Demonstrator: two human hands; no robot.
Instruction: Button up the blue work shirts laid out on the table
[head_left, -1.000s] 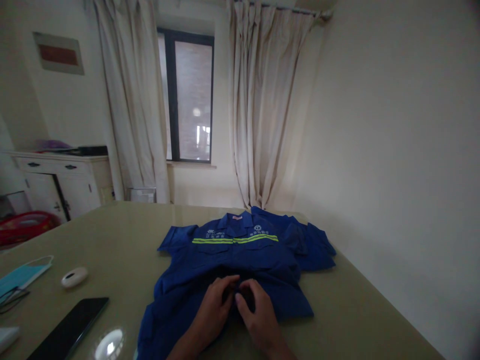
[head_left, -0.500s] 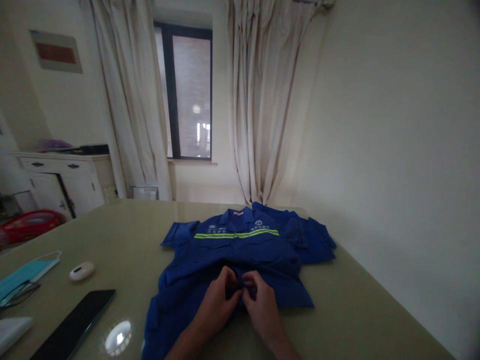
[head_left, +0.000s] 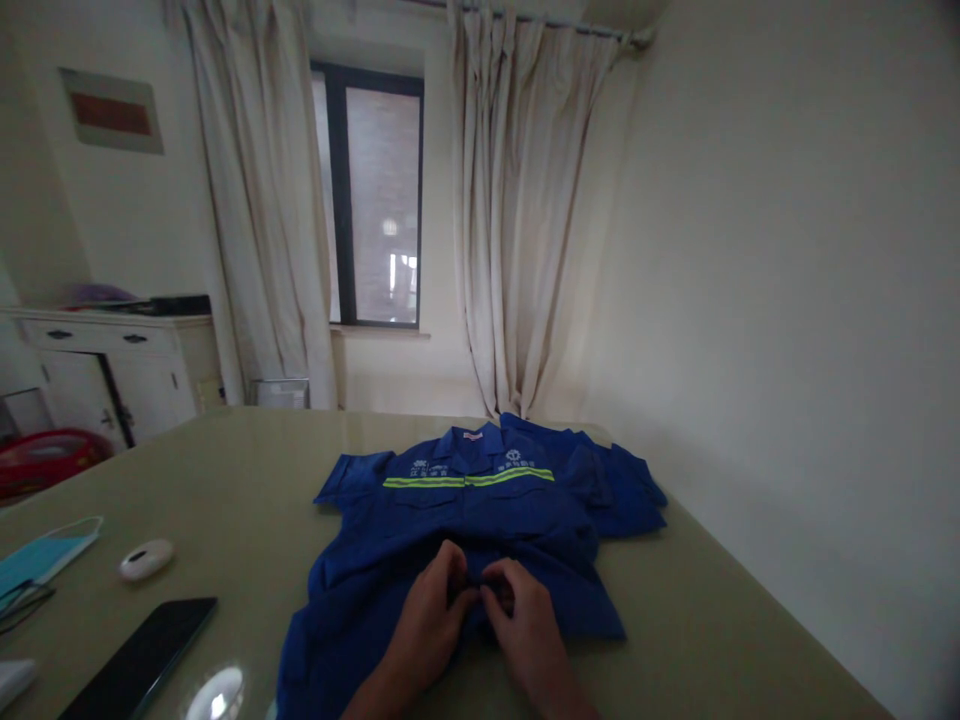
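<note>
A blue short-sleeved work shirt (head_left: 375, 560) with a yellow-green stripe and white chest lettering lies front side up, its collar away from me. My left hand (head_left: 435, 610) pinches the cloth at the middle of the shirt's lower front. Close beside it, my right hand (head_left: 521, 615) also pinches the front edge, fingertips nearly touching the left ones. Whatever small part of the front lies between the fingertips is hidden. Under the shirt's right sleeve and beyond it lies more folded blue clothing (head_left: 630, 490).
On the table (head_left: 247, 480) at the left are a black phone (head_left: 142, 655), a small white oval case (head_left: 146, 560) and a light blue face mask (head_left: 45, 560) with dark glasses or a cord on it. A wall (head_left: 787, 350) borders the table's right side.
The view has tipped up and shifted slightly, so everything sits a little lower. My fingertips have drawn slightly closer together on the shirt front, both still pinching.
</note>
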